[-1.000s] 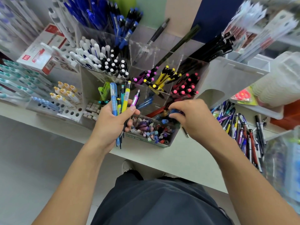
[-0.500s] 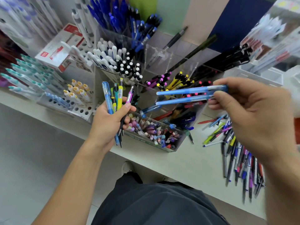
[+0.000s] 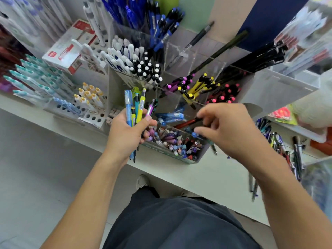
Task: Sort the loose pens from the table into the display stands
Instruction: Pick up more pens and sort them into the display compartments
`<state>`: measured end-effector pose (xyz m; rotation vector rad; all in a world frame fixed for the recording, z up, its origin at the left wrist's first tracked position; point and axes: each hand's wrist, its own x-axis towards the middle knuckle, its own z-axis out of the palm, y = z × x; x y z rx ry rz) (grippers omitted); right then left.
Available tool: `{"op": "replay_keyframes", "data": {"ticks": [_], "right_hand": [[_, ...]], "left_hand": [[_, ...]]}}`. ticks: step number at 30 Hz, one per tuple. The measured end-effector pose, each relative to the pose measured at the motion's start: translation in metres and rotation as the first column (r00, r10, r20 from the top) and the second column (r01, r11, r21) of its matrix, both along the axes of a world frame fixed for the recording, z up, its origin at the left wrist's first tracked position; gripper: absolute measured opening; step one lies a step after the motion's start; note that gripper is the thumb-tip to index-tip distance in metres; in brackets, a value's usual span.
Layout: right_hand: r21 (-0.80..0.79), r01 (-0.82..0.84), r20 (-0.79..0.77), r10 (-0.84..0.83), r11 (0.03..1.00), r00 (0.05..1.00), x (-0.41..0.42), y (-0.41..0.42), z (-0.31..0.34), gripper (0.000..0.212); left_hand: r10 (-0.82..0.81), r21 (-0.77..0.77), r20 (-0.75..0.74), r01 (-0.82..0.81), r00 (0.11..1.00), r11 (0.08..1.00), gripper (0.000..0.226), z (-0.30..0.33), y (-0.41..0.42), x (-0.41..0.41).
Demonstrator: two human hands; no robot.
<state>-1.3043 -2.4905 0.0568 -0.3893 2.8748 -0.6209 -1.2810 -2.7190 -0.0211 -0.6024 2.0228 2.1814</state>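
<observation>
Left hand (image 3: 125, 133) has its fingers wrapped around a mixed bunch of pens (image 3: 135, 110), held upright just in front of the clear display stand (image 3: 179, 97). Right hand (image 3: 228, 130) hovers over the stand's front compartments, fingers loosely curled; can't tell if they're pinching anything. More loose pens (image 3: 280, 144) lie on the tabletop (image 3: 206, 178) to the right.

Your left hand (image 3: 125, 133) sits left of your right hand (image 3: 228, 130), both above the front compartment (image 3: 172, 155) of the display stand (image 3: 179, 72), which stands on the table (image 3: 206, 178). A bundle of pens (image 3: 133, 108) stands in your left hand. Behind them rise more filled compartments. Loose pens (image 3: 287, 151) lie on the table to your right. A perforated stand (image 3: 93, 117) sits to your left, a box (image 3: 70, 49) behind it.
</observation>
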Motion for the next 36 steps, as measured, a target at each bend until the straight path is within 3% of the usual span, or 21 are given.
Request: {"op": "replay_keyframes", "data": {"ticks": [3, 4, 7, 10, 13, 15, 18, 22, 26, 29, 31, 33, 35, 36], "right_hand": [[0.275, -0.128, 0.170, 0.083, 0.953, 0.982, 0.007, 0.001, -0.015, 0.033], [0.299, -0.144, 0.170, 0.096, 0.943, 0.981, 0.009, 0.001, -0.024, 0.027], [0.154, -0.034, 0.018, 0.032, 0.988, 0.999, 0.009, 0.009, -0.024, 0.008], [-0.021, 0.054, -0.124, -0.056, 0.998, 0.991, 0.005, 0.023, -0.006, 0.009], [-0.039, 0.021, -0.047, -0.023, 0.999, 0.999, 0.004, 0.021, -0.006, 0.012], [-0.001, -0.015, 0.072, 0.015, 1.000, 0.997, 0.003, 0.018, -0.012, 0.023], [0.184, -0.105, 0.187, 0.070, 0.977, 0.980, 0.004, 0.013, -0.025, 0.044], [0.370, -0.169, 0.133, 0.127, 0.914, 0.983, 0.005, 0.006, -0.036, 0.025], [0.342, -0.194, 0.098, 0.170, 0.920, 0.980, 0.003, 0.007, -0.024, 0.020], [0.405, -0.285, 0.246, 0.197, 0.869, 0.949, -0.001, -0.001, -0.020, 0.038], [0.437, -0.315, 0.290, 0.199, 0.842, 0.936, -0.002, -0.008, -0.025, 0.026], [0.414, -0.274, 0.212, 0.201, 0.868, 0.956, 0.001, -0.009, -0.022, 0.019], [0.238, -0.153, -0.063, 0.172, 0.959, 0.983, 0.008, -0.002, -0.010, 0.019], [0.070, -0.085, -0.250, 0.100, 0.994, 0.963, 0.014, -0.001, 0.003, 0.015]], "left_hand": [[-0.043, -0.100, -0.011, 0.042, 0.999, 0.994, 0.006, -0.005, 0.011, 0.000], [-0.050, -0.115, -0.010, 0.048, 0.999, 0.992, 0.007, -0.006, 0.015, -0.001], [-0.028, -0.066, 0.015, 0.029, 0.999, 0.997, 0.011, -0.007, 0.022, -0.002], [-0.006, 0.000, 0.022, 0.006, 1.000, 1.000, 0.012, -0.007, 0.024, -0.003], [0.015, 0.037, 0.029, -0.016, 0.999, 0.999, 0.013, -0.007, 0.026, -0.003], [0.031, 0.027, 0.009, -0.031, 0.999, 0.999, 0.013, -0.007, 0.026, -0.002], [0.070, -0.035, -0.081, -0.073, 0.994, 0.997, 0.011, -0.006, 0.025, 0.001], [0.084, -0.038, -0.110, -0.089, 0.990, 0.995, 0.011, -0.007, 0.023, 0.003], [0.078, -0.030, -0.090, -0.081, 0.993, 0.996, 0.011, -0.008, 0.020, 0.003], [0.093, -0.016, -0.081, -0.094, 0.992, 0.995, 0.011, -0.008, 0.021, 0.004], [0.124, -0.006, -0.095, -0.125, 0.988, 0.992, 0.011, -0.007, 0.021, 0.005], [0.177, 0.011, -0.119, -0.177, 0.977, 0.984, 0.011, -0.005, 0.020, 0.007], [0.247, 0.045, -0.141, -0.243, 0.959, 0.969, 0.011, 0.000, 0.016, 0.010], [0.283, 0.057, -0.144, -0.277, 0.948, 0.959, 0.011, 0.001, 0.013, 0.010]]}}
